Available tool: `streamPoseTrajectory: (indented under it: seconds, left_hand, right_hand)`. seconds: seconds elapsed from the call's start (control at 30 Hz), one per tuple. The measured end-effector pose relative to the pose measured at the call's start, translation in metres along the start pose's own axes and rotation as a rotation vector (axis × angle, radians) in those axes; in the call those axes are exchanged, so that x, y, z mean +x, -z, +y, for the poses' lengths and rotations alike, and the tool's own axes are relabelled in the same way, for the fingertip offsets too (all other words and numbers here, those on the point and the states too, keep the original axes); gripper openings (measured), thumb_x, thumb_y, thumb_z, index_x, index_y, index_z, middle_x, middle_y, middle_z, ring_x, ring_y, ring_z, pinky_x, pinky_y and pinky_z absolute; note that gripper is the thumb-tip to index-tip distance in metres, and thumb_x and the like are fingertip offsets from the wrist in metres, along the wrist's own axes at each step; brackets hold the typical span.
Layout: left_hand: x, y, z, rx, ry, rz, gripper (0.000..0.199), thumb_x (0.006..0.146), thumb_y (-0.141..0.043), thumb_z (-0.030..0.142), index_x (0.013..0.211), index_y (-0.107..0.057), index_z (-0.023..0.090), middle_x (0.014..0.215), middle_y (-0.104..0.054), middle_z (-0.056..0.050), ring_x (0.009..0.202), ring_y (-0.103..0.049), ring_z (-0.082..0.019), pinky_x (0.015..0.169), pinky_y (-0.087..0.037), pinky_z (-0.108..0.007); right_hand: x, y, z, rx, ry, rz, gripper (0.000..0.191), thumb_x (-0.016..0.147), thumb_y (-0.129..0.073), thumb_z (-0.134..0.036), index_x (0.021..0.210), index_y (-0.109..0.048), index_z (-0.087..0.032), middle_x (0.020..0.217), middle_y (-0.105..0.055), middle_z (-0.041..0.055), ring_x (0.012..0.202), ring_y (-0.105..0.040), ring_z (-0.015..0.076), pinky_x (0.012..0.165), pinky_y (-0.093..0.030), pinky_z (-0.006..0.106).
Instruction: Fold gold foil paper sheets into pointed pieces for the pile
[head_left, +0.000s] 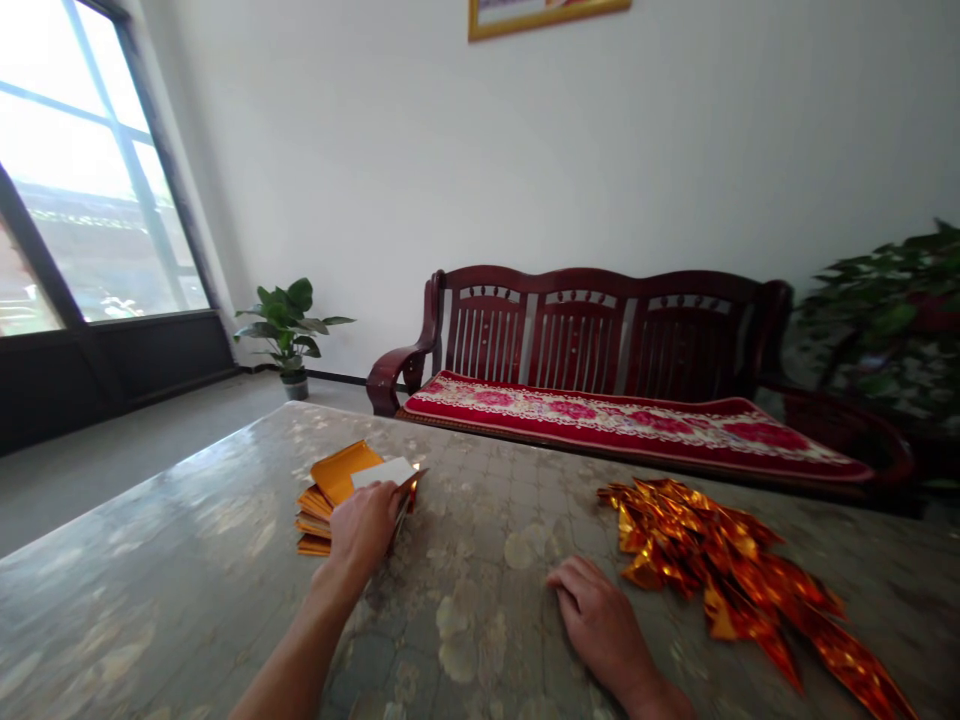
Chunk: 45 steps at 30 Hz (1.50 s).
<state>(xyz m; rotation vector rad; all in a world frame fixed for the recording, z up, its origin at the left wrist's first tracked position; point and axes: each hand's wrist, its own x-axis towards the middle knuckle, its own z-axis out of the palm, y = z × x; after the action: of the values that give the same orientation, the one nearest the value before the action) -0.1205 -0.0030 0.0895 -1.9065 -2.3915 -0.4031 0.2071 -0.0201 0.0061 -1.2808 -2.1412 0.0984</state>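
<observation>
Foremost, the left hand [364, 530], fingers closed on a folded gold sheet [405, 495], its edge standing up out of the grip, with a white paper slip [384, 473] lying against it just past the fingertips. Next, a loose fanned stack of orange-gold paper sheets [322, 500], on the tabletop just left of that hand and touching its heel side. Then the right hand [600, 625], palm down on the table, fingers spread slightly and lightly curved, gripping nothing, just beside a heap of folded gold foil pieces [720, 570], shiny, red-orange and overlapping, which spreads toward the table's right edge. Both hands and both gold lots rest on a table [480, 520] under a glossy, mottled transparent cover. Beyond the table: one dark red wooden bench [592, 335] with slatted back and curved arms, carrying a long red floral cushion [622, 422]. Also noted: a potted green plant [285, 330] on the floor by the wall, a large leafy plant [885, 320] at far right, a gilt-framed picture [547, 14] on the wall, and a large dark-framed window [90, 170] at left.
</observation>
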Motion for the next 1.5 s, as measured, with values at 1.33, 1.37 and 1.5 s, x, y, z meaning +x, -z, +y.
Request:
streamPoseTrajectory:
  seconds: [1.33,1.37,1.5]
  left_hand:
    - [-0.083,-0.047,0.085,-0.295,-0.555,-0.115,0.04,0.103,-0.033,0.031,0.082,-0.065,0.023,0.085,-0.07,-0.001,0.086,-0.064,-0.018,0.078,-0.043,-0.028]
    - [-0.083,-0.048,0.084,-0.3,-0.552,-0.115,0.039,0.103,-0.034,0.031,0.083,-0.066,0.023,0.086,-0.07,-0.001,0.086,-0.064,-0.018,0.078,-0.043,-0.028]
    - [-0.082,-0.051,0.083,-0.331,-0.588,-0.104,0.028,0.1,-0.043,0.032,0.094,-0.069,0.025,0.094,-0.072,-0.001,0.092,-0.065,-0.019,0.082,-0.044,-0.028]
  right_hand:
    - [-0.003,0.005,-0.01,0.23,0.047,-0.022,0.022,0.096,-0.045,-0.019,0.091,-0.065,-0.023,0.085,-0.066,0.0022,0.079,-0.066,0.0152,0.071,-0.048,0.023]
    - [-0.002,0.006,-0.011,0.229,0.067,-0.011,0.022,0.096,-0.045,-0.02,0.091,-0.066,-0.023,0.087,-0.067,0.0023,0.081,-0.066,0.0151,0.073,-0.048,0.022]
    - [-0.001,0.008,-0.012,0.201,0.09,0.047,0.02,0.096,-0.049,-0.025,0.09,-0.068,-0.025,0.087,-0.064,0.002,0.079,-0.064,0.0142,0.069,-0.047,0.021]
